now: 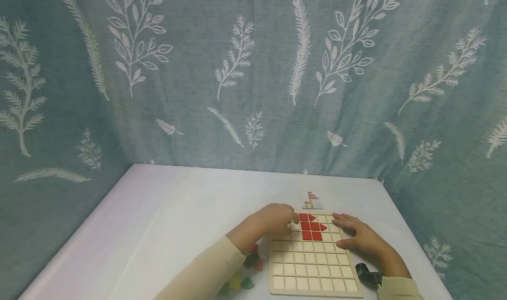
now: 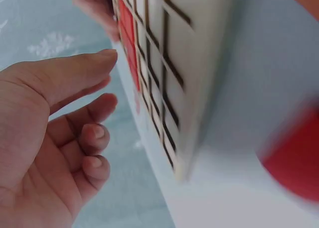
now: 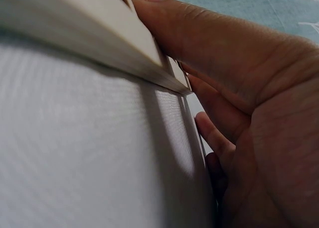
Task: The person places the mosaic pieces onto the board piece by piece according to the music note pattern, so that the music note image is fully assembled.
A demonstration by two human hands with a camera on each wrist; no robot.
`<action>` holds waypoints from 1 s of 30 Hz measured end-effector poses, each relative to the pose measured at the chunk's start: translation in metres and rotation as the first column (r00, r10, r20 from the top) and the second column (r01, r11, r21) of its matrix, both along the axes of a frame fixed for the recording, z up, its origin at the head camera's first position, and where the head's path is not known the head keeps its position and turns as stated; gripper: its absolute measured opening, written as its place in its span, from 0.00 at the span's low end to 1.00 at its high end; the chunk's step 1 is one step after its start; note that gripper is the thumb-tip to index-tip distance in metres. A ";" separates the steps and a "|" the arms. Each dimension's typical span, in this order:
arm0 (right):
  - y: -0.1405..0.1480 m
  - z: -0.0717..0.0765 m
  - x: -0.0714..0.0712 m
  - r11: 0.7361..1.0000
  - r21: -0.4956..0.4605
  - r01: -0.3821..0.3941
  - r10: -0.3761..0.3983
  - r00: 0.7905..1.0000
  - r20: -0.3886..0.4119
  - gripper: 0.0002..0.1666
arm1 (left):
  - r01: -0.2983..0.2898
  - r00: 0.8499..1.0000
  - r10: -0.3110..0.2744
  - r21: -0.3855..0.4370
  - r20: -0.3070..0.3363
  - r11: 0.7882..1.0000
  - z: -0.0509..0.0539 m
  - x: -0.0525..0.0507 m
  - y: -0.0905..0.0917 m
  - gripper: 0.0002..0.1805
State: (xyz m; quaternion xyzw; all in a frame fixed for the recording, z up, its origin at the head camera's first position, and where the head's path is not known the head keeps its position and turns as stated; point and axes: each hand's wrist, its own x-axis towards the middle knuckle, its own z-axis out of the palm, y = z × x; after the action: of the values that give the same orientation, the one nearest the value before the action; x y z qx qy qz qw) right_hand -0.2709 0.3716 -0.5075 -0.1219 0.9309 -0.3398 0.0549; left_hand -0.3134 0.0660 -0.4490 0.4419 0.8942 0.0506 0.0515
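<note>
the left hand [image 1: 277, 220] hangs over the upper left part of the wooden grid board [image 1: 313, 292], its fingers loosely bent with nothing to be seen between them. whether the fingertips touch the board, i cannot tell.

just right of those fingertips lie red squares [image 1: 314, 226] and red triangles [image 1: 323, 227] in the cells: a square and a triangle in the top row, two squares and a triangle in the next, two squares in the third. the triangles point away from the left fingers, toward the right ones.

the right hand [image 1: 362, 237] rests at the board's right edge, thumb and fingers spread wide apart, thumb laid on the rim. a dark device [image 1: 368, 275] sits at that wrist, behind the fingers.

beyond both sets of fingers, a small printed card [image 1: 311, 200] lies past the board's far edge. back from the left fingers, partly hidden by the sleeve [image 1: 210, 264], are a yellow piece [image 1: 235, 281], a green piece [image 1: 247, 283] and some red ones, all on the white table [image 1: 170, 216].
</note>
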 end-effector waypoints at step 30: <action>0.002 -0.001 0.001 1.000 0.002 -0.019 0.019 1.000 0.015 0.48 | -0.368 0.903 0.377 -0.083 0.205 0.926 0.002 0.037 -0.155 0.14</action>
State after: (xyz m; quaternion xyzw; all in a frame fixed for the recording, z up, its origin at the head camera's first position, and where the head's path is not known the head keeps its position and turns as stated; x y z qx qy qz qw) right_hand -0.2698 0.3737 -0.5086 -0.1280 0.9296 -0.3393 0.0654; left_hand -0.2764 -0.0890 -0.4470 0.2534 0.9520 0.0883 0.1474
